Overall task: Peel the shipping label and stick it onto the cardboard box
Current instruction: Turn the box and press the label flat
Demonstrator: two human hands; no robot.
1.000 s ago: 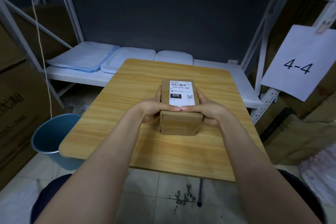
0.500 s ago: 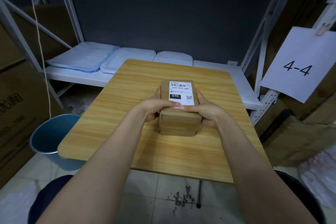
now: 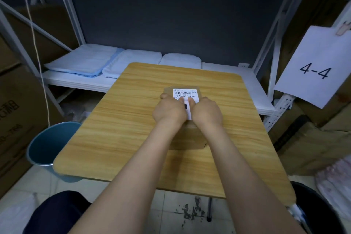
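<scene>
Shipping label (image 3: pixel 185 94) already on top of cardboard box (image 3: pixel 187 135), box mid-surface (image 3: pixel 121 119). Left hand (image 3: pixel 169 112) and right hand (image 3: pixel 207 110) flat, fingers pressing label; grip holds nothing. Left: likely final smoothing, release.

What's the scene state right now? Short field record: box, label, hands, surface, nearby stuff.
box: brown cardboard box, resting on the table, mostly covered by the hands
label: white printed shipping label with barcode, lying on the box top; lower part hidden by the hands
left hand: left hand pressed down on the label, thumb on it
right hand: right hand pressed down beside it, thumb on the label
surface: light wooden table
nearby: blue plastic bin on the floor at left; white paper sign reading 4-4 at right
</scene>
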